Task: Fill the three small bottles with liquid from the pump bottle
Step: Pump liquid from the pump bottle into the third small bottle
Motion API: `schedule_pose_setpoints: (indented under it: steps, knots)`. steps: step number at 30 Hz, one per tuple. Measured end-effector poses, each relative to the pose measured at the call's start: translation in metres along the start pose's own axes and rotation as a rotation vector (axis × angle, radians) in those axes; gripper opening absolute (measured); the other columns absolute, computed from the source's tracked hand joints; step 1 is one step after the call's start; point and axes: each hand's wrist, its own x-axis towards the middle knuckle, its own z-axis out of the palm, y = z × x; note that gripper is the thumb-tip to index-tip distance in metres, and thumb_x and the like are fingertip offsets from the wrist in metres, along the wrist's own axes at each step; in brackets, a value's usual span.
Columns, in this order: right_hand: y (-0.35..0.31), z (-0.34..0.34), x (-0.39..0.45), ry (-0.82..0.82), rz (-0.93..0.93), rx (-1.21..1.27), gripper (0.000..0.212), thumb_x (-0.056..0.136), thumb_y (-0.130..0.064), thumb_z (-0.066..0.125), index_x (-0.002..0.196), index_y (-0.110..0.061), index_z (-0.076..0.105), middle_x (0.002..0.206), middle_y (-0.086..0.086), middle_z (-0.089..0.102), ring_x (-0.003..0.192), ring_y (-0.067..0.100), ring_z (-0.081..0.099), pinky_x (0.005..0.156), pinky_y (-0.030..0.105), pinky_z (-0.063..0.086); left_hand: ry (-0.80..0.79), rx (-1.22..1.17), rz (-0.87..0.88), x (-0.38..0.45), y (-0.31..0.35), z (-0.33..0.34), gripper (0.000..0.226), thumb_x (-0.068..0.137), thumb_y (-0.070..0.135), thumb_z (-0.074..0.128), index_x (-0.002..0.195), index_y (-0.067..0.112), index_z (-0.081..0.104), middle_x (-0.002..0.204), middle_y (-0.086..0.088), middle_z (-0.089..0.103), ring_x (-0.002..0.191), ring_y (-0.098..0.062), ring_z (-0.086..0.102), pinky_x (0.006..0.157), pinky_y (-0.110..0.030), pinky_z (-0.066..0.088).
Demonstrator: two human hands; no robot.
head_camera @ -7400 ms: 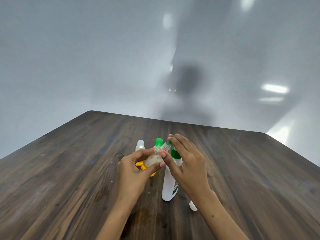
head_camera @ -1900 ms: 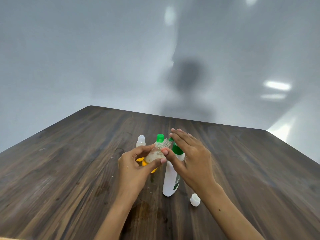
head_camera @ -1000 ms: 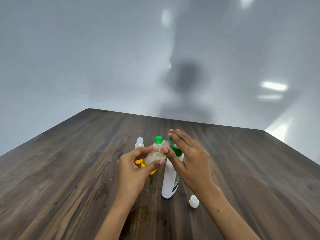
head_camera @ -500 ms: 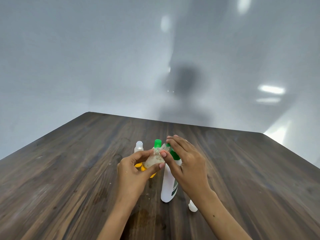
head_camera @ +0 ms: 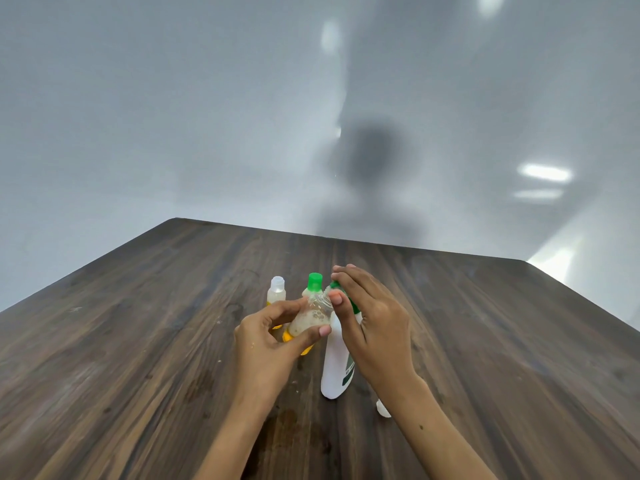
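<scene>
Little has moved since the frame half a second back — your hands hold the same pose over the pump bottle (head_camera: pixel 335 362), and only the view has shifted a touch.

Your left hand (head_camera: pixel 266 344) pinches the open small bottle (head_camera: pixel 310 318) between thumb and fingers, tilted so its mouth points right, up at the green pump head (head_camera: pixel 337 289). It looks roughly half full of pale, frothy liquid, with a yellow base showing below your thumb. Your right hand (head_camera: pixel 374 323) lies over the pump head, fingers fairly straight on top, thumb tip at the small bottle's neck; whether it is pressing down at this instant, you cannot tell from the picture.

The pump bottle stands upright near the middle of the table (head_camera: pixel 138 341). Just behind your left hand stand the two other small bottles: the green-capped one (head_camera: pixel 313 284) and, to its left, the clear-capped one (head_camera: pixel 276 291), both closed. A loose white cap (head_camera: pixel 382 408) lies on the table by your right forearm, probably belonging to the bottle in hand.

This looks like the filling of one small bottle, likely the last. Next — keep the mouth snug under the spout, pump steadily, and level the bottle before it brims. Then reach for the white cap.
</scene>
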Motion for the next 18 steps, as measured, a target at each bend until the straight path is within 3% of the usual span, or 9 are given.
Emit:
schedule_pose_setpoints:
  steps: [7,12,18]
  knots:
    - [0.0012,-0.0026,0.0056,0.02,-0.013,0.036,0.065,0.097,-0.058,0.025,0.11,-0.013,0.07,0.115,-0.001,0.067,0.111,0.012,0.059,0.091,0.036,0.051,0.01,0.013,0.039,0.0023,0.0041,-0.0042,0.046,0.058,0.032,0.087,0.101,0.023,0.076,0.094,0.012,0.075,0.094,-0.005,0.068,0.076,-0.016,0.051]
    - [0.0018,0.0003,0.0012,0.013,-0.008,0.024,0.064,0.096,-0.059,0.026,0.112,-0.014,0.068,0.117,-0.002,0.066,0.113,0.007,0.054,0.09,0.033,0.051,0.003,0.016,0.035,0.0031,0.003,-0.0046,0.047,0.058,0.034,0.086,0.102,0.022,0.075,0.097,0.01,0.075,0.098,-0.009,0.068,0.082,-0.024,0.054]
    - [0.007,-0.0089,0.0054,-0.082,-0.089,-0.035,0.065,0.095,-0.062,0.026,0.127,-0.016,0.059,0.134,-0.005,0.054,0.128,0.002,0.038,0.101,0.029,0.039,0.009,0.028,0.028,0.0048,0.0034,-0.0058,0.048,0.057,0.036,0.086,0.102,0.024,0.075,0.096,0.013,0.075,0.097,-0.008,0.069,0.078,-0.019,0.052]
